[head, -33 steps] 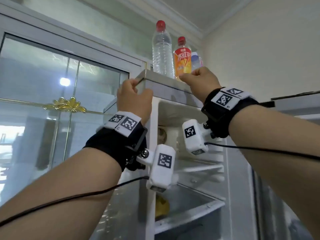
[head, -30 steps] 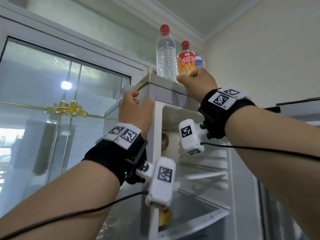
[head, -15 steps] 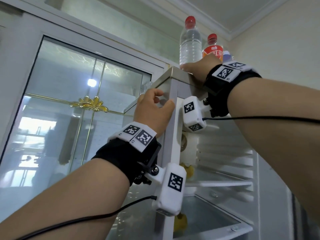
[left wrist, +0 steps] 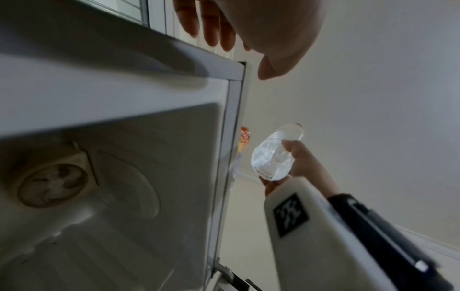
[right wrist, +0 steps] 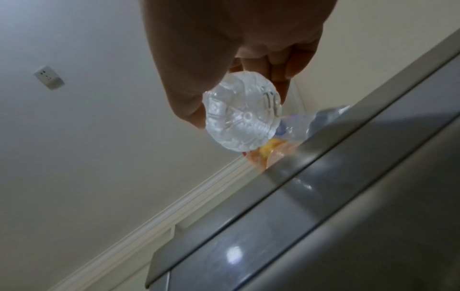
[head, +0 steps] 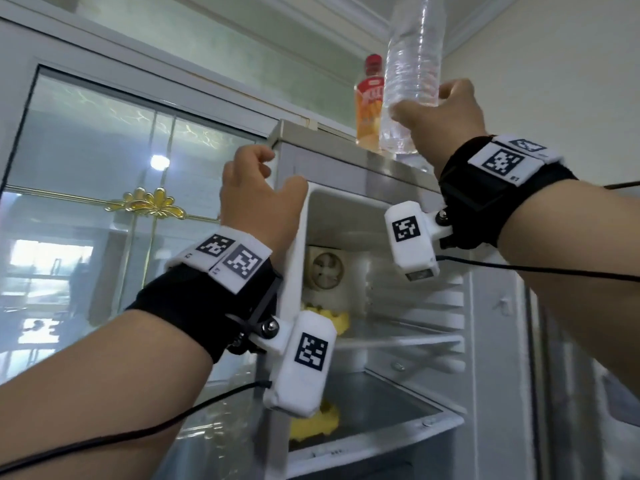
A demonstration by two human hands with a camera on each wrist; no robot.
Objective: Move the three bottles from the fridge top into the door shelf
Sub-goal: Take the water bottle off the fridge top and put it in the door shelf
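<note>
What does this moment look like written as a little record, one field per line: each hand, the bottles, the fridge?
Right hand: grips the clear water bottle near its base, lifted off the fridge top
Left hand: fingers loosely curled at the fridge's top left corner, holding nothing
Orange drink bottle: upright on the fridge top, red cap
Third bottle: partly visible from the right wrist view, on the fridge top
Fridge: open, shelves visible
Door shelf: not in view

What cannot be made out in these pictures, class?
- Clear ribbed plastic water bottle: cap cut off by the head view's top edge.
- Third bottle: a blur behind the grey fridge top edge, right wrist view.
- Orange drink bottle: label blurred.
- Door shelf: outside every view.
</note>
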